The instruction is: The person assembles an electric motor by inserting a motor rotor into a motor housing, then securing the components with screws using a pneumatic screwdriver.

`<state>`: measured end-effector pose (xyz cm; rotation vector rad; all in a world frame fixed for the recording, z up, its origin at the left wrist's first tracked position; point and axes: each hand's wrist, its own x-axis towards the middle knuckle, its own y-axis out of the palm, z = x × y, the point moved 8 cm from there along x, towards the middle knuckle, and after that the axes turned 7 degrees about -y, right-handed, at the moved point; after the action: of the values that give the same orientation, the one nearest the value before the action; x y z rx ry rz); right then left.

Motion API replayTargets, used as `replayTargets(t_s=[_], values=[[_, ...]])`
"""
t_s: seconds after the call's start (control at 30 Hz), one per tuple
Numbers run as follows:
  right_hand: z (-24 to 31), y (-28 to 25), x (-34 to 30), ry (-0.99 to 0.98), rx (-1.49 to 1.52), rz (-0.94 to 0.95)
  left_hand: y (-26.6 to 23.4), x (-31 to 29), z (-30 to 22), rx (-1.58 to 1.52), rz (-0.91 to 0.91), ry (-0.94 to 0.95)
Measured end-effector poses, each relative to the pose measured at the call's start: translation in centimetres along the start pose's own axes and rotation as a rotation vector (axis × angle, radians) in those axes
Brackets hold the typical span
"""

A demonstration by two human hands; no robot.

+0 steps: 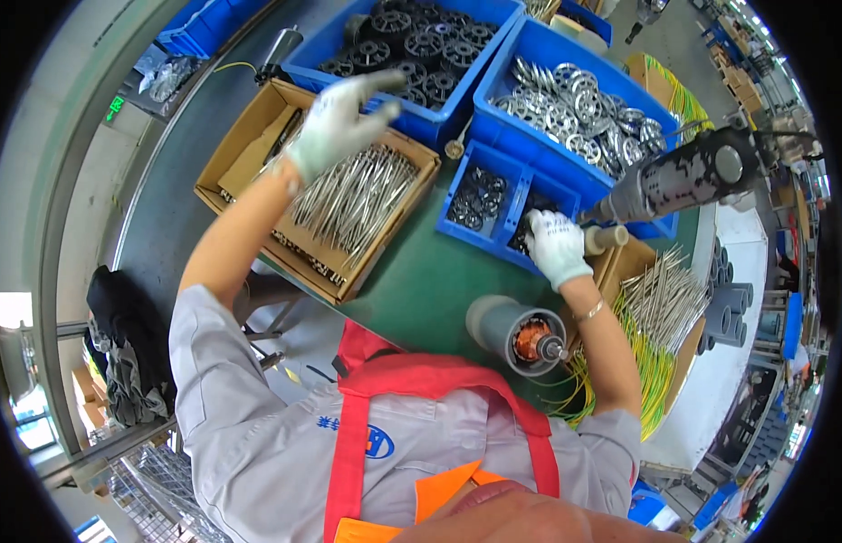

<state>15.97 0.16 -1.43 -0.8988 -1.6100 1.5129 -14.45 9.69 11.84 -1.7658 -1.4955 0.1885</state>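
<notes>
My left hand [338, 128], in a white glove, hovers over the near edge of a blue bin [300, 61] of black round spoked plastic parts [423, 43]. Its fingers are spread, with nothing seen between them. My right hand [555, 246], also gloved, reaches into the right compartment of a small divided blue tray [483, 237], among small dark parts [519, 237]. Its fingertips are hidden there. Near my body on the green tabletop stands a grey cylindrical motor housing [498, 330] with a copper-wound rotor [531, 340] and shaft inside.
A cardboard box [349, 285] of long metal rods [356, 201] lies below my left arm. Beyond the tray, a blue bin [493, 72] holds shiny metal rings [579, 109]. A power tool [684, 176] hangs at right, above more rods [665, 299] and yellow-green wires [652, 385].
</notes>
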Motion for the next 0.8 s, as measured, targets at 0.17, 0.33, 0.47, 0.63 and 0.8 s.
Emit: replayTargets(t_s=[0.17,0.33,0.47,0.63,0.8], values=[[-0.8,0.0,-1.2,0.01,0.183,-0.154,-0.8,11.8,12.8,0.799,0.104,-0.354],[-2.6,1.1,-2.7,0.131,0.315,-0.138,2.6,14.2,15.9,0.951,0.202,-0.606],[-1.5,-5.0,-3.4,0.205,0.618,-0.285,1.6,13.9,16.3,0.787,0.208,-0.653],[2.2,-13.7,-7.7,0.312,1.142,-0.36,-1.5,11.5,12.1,0.342,-0.159,-0.5],[1.4,-16.5,-7.0,0.237,0.797,-0.429,-0.7,3.7,7.1,-0.561,-0.183,-0.283]])
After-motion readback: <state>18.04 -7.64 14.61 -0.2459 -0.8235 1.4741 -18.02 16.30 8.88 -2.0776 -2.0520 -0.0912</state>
